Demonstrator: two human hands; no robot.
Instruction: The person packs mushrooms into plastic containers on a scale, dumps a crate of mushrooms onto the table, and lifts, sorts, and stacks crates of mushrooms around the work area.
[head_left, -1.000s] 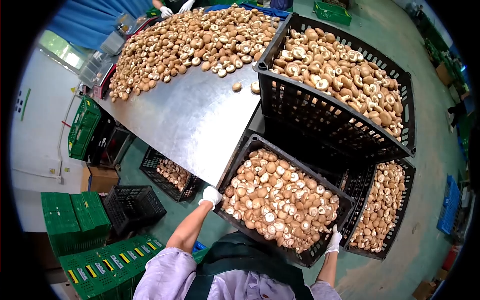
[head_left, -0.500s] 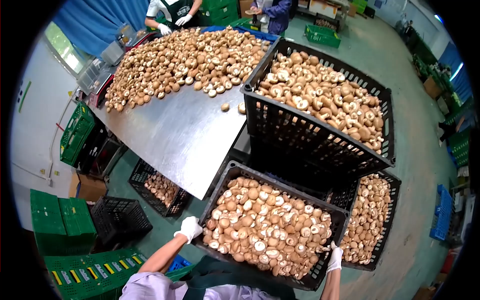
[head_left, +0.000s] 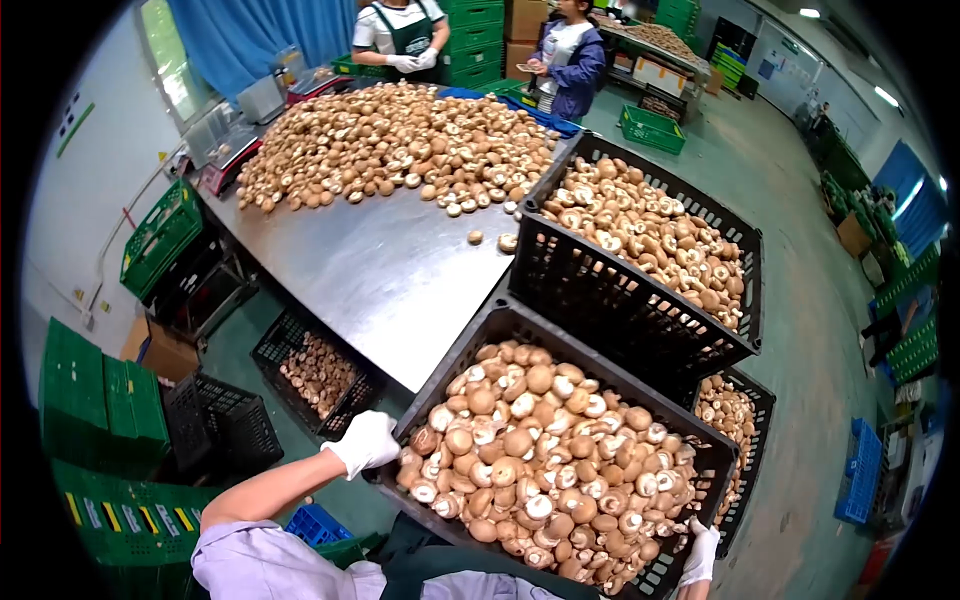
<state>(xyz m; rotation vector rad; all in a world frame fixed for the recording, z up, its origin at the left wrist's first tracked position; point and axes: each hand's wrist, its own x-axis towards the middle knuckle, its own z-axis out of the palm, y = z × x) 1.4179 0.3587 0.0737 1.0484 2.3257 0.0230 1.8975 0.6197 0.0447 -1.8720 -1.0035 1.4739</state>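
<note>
A black crate (head_left: 600, 362) full of brown mushrooms (head_left: 540, 450) is held between my two white-gloved hands, in front of my body. My left hand (head_left: 366, 443) is closed on its left end. At the right end, my right hand (head_left: 702, 552) grips the rim near the lower corner. The crate's upper left corner lies close to the edge of the metal table (head_left: 370, 290). Just beyond it stands a taller black crate (head_left: 620, 300), also filled with mushrooms.
A mushroom heap (head_left: 400, 140) covers the table's far part. Two people (head_left: 405, 40) stand beyond it. Another filled crate (head_left: 735, 410) is at the right, one (head_left: 318, 375) below the table. Green crates (head_left: 105, 400) stack at the left; a blue crate (head_left: 860, 470) lies far right.
The held crate has risen and looks larger, closer to me, now covering more of the crate at the right. My view has tilted up, showing more of the people and room behind the table.
</note>
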